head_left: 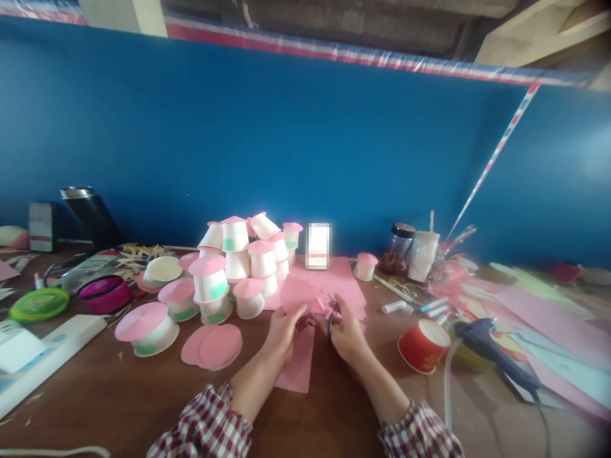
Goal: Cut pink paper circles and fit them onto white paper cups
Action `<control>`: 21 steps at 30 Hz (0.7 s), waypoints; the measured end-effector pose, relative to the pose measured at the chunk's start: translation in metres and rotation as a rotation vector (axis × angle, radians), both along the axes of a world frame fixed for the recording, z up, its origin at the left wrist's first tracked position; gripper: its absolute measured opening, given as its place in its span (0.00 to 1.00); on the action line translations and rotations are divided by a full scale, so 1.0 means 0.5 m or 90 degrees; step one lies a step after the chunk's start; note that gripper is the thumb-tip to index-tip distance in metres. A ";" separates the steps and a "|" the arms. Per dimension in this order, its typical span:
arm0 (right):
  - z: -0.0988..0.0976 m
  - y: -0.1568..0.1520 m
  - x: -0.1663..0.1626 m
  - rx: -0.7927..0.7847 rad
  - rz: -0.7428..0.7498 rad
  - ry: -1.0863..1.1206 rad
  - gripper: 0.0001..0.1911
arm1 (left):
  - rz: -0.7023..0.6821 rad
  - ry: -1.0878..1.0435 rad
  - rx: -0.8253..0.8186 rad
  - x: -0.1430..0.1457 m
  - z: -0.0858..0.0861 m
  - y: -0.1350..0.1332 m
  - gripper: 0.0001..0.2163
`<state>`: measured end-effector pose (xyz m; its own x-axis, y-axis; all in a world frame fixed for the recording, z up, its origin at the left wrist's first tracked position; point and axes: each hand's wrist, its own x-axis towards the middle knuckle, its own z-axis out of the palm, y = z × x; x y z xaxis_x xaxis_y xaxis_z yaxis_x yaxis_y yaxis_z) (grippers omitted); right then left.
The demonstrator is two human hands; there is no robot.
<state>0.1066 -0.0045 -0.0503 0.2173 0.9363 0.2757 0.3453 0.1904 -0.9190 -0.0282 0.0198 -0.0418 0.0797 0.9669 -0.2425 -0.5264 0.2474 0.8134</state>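
My left hand (286, 327) is closed on a piece of pink paper (296, 294) near the middle of the table. In my right hand (351, 337) is a pair of scissors (330, 326), its blades close to the paper and partly hidden by my fingers. Under and behind both hands lie larger pink sheets (344, 272). A loose pink strip (298, 366) lies below my left hand. To the left are pink paper discs (220, 345) and several paper cups topped with pink discs (210, 280), some of them stacked.
On the right stand a red paper cup (424, 345), a glue gun (496, 350), markers (435, 306), a dark-lidded jar (401, 245) and coloured paper sheets (554, 312). A power strip (62, 350), a magenta round case (105, 294) and a black bottle (93, 216) are at left. A blue wall (286, 140) rises behind.
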 end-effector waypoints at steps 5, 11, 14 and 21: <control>-0.002 -0.002 -0.001 0.052 -0.009 -0.067 0.39 | -0.008 0.028 -0.018 -0.001 0.003 -0.007 0.15; 0.006 -0.008 -0.002 0.037 0.025 -0.053 0.34 | -0.006 0.021 0.012 0.001 0.010 -0.010 0.12; 0.018 -0.015 -0.005 0.038 0.001 -0.039 0.29 | 0.008 0.028 0.035 0.001 0.009 -0.010 0.11; 0.029 -0.016 -0.002 0.029 -0.074 -0.155 0.15 | 0.020 0.035 0.045 0.000 0.005 -0.011 0.12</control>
<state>0.1057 -0.0125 -0.0360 0.2446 0.8944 0.3745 0.5767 0.1762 -0.7977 -0.0282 0.0143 -0.0393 0.0370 0.9837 -0.1759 -0.4876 0.1715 0.8561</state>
